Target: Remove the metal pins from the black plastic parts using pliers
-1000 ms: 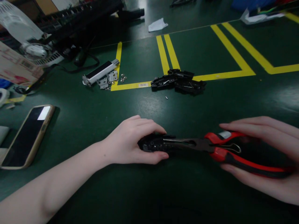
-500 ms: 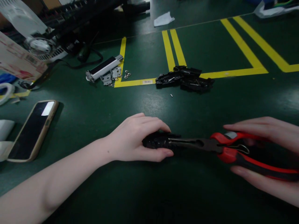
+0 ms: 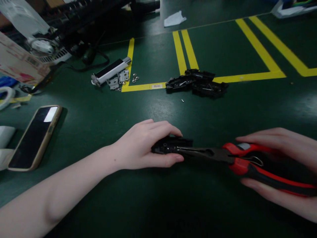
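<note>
My left hand (image 3: 148, 145) pinches a small black plastic part (image 3: 167, 145) between thumb and fingers, low over the green table. Red-handled needle-nose pliers (image 3: 239, 158) lie in my right hand (image 3: 284, 165), whose fingers wrap both grips; the hand is cut off by the right edge. The pliers' long jaws point left, and their tips meet the black part by my left thumb. What the tips grip, if anything, is too small to make out. Behind my hands lie several similar black plastic parts (image 3: 198, 82), with a tiny metal pin (image 3: 182, 100) in front of them.
A phone (image 3: 34, 138) lies at the left. Farther back are a white-and-black cylindrical piece (image 3: 111, 71), metal brackets (image 3: 119, 79) and several small rings (image 3: 135, 78). Yellow tape (image 3: 250, 77) marks the green table. A scrap of white paper (image 3: 174, 19) lies at the far side.
The black part has turned slightly in my left hand, and the pliers' handles have dipped a little. Both hands keep their hold.
</note>
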`<action>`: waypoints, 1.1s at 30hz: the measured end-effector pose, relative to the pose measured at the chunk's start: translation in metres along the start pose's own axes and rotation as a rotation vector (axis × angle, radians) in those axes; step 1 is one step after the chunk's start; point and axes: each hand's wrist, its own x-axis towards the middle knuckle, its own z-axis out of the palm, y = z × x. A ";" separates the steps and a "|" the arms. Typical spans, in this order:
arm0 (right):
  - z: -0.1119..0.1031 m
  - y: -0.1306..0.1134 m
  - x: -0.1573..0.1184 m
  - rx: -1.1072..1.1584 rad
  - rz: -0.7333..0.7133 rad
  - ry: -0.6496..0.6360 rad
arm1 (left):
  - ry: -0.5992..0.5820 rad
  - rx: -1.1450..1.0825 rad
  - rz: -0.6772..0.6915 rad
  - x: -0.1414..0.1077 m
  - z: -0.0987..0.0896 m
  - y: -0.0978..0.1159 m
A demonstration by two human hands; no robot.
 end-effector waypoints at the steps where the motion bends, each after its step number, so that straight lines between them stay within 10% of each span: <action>1: 0.000 0.000 0.001 -0.001 -0.004 0.000 | 0.000 -0.004 0.009 0.000 0.000 -0.001; 33: 0.002 -0.013 0.015 -0.014 -0.101 0.000 | -0.071 -0.033 -0.073 0.000 0.000 0.001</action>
